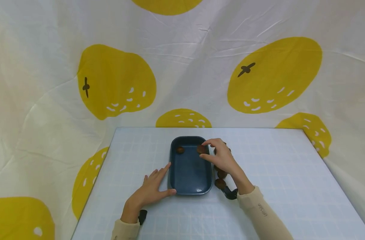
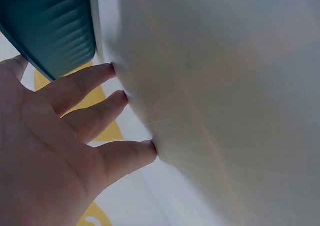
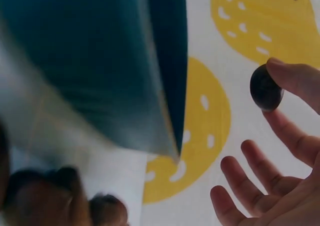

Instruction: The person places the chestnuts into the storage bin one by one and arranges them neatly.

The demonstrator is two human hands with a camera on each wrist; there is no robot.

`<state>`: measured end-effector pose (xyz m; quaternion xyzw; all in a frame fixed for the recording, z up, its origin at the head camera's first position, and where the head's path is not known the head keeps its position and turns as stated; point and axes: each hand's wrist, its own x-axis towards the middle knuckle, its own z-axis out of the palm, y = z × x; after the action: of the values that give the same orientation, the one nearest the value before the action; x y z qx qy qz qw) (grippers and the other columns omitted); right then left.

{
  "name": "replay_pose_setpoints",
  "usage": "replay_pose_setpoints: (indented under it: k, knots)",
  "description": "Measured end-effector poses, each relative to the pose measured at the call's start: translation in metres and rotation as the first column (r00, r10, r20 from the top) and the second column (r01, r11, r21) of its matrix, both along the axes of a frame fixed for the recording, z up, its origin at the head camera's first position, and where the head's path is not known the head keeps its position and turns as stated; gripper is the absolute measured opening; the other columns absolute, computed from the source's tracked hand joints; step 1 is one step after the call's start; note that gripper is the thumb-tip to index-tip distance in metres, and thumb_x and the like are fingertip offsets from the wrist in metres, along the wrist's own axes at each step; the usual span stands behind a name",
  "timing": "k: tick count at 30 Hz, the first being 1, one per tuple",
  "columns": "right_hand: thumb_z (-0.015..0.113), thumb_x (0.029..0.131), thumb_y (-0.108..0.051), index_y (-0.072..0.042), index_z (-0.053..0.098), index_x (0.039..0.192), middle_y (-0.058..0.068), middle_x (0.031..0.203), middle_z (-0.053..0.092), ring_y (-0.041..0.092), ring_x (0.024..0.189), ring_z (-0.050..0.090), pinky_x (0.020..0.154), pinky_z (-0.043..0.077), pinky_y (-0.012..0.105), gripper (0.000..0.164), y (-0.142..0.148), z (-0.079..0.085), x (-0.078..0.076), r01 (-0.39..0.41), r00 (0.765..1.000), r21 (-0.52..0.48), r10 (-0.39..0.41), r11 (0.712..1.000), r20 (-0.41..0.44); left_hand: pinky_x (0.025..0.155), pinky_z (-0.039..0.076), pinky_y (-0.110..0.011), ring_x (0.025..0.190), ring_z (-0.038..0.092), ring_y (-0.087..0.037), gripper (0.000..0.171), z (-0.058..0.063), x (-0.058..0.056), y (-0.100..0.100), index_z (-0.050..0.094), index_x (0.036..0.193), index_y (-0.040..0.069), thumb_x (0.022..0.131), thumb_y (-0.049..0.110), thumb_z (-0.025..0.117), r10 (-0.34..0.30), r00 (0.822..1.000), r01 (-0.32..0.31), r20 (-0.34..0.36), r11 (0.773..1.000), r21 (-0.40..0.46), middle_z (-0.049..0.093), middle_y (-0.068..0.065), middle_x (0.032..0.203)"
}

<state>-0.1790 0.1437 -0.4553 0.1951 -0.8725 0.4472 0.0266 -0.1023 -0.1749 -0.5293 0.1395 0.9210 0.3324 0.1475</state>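
Note:
A dark blue rectangular tray (image 1: pixel 191 178) with rounded corners lies on the table. Inside, near its far left corner, sits one brown chestnut (image 1: pixel 180 150). Over the tray's far right corner, my right hand (image 1: pixel 223 158) pinches another chestnut (image 1: pixel 201 149) between thumb and index finger. In the right wrist view this chestnut (image 3: pixel 266 88) looks dark and rounded, held above the rim, the other fingers spread. My left hand (image 1: pixel 150 188) rests at the tray's left side, fingers spread, thumb and index finger at its edge. Its palm (image 2: pixel 45 141) is bare in the left wrist view.
Several more chestnuts (image 1: pixel 220 183) lie along the tray's right side, partly hidden by my right hand and wrist. The pale checked tabletop (image 1: pixel 278 186) reaches back to a white cloth (image 1: pixel 182 83) printed with yellow fruit. A black wrist device (image 1: pixel 142 216) shows by my left sleeve.

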Motion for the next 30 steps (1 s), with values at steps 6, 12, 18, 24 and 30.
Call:
replay_pose_setpoints:
  k: [6, 12, 18, 24, 30]
  knots:
    - [0.083, 0.085, -0.027, -0.015, 0.069, 0.117, 0.006, 0.121, 0.059, 0.033, 0.116, 0.052, 0.097, 0.044, 0.055, 0.037, -0.023, 0.007, -0.012, -0.028, 1.000, -0.026, 0.029, 0.999, 0.013, 0.107, 0.005, -0.076, 0.147, 0.018, -0.043, 0.099, 0.000, -0.001, 0.000, 0.007, 0.157, 0.053, 0.081, 0.073, 0.066, -0.005, 1.000, 0.005, 0.001, 1.000, -0.006, 0.027, 0.000, 0.162]
    - [0.082, 0.086, -0.026, -0.011, 0.068, 0.119, 0.010, 0.124, 0.058, 0.034, 0.115, 0.053, 0.096, 0.047, 0.051, 0.040, -0.042, 0.006, -0.027, -0.045, 0.998, -0.006, 0.045, 0.999, 0.040, 0.107, 0.005, -0.076, 0.147, 0.019, -0.043, 0.099, 0.000, 0.000, 0.000, 0.008, 0.157, 0.051, 0.081, 0.070, 0.068, -0.002, 1.000, 0.002, -0.008, 1.000, -0.015, 0.027, 0.001, 0.162]
    - [0.082, 0.086, -0.021, -0.007, 0.068, 0.120, 0.014, 0.126, 0.057, 0.036, 0.114, 0.054, 0.096, 0.047, 0.048, 0.040, -0.059, -0.003, -0.038, -0.044, 0.991, -0.039, 0.048, 0.998, 0.122, 0.107, 0.005, -0.076, 0.147, 0.019, -0.043, 0.099, 0.000, 0.000, 0.001, 0.008, 0.158, 0.051, 0.082, 0.069, 0.069, 0.000, 1.000, 0.000, -0.002, 1.000, -0.026, 0.028, 0.000, 0.162]
    - [0.083, 0.084, -0.018, -0.005, 0.069, 0.116, 0.016, 0.124, 0.060, 0.036, 0.110, 0.058, 0.093, 0.050, 0.048, 0.037, -0.073, -0.016, -0.048, -0.025, 0.982, -0.040, 0.032, 0.999, 0.184, 0.108, 0.005, -0.075, 0.147, 0.019, -0.043, 0.098, 0.002, -0.001, 0.000, 0.008, 0.157, 0.053, 0.081, 0.070, 0.069, 0.007, 1.000, -0.007, 0.007, 1.000, -0.029, 0.028, 0.000, 0.162]
    - [0.086, 0.080, -0.019, -0.006, 0.071, 0.110, 0.014, 0.118, 0.066, 0.031, 0.111, 0.059, 0.094, 0.048, 0.046, 0.036, -0.083, -0.035, -0.056, 0.000, 0.981, 0.078, -0.016, 0.997, 0.196, 0.109, 0.003, -0.074, 0.148, 0.018, -0.041, 0.098, 0.002, 0.000, 0.000, 0.006, 0.155, 0.056, 0.080, 0.072, 0.067, 0.006, 1.000, -0.005, 0.014, 1.000, -0.018, 0.027, 0.003, 0.162]
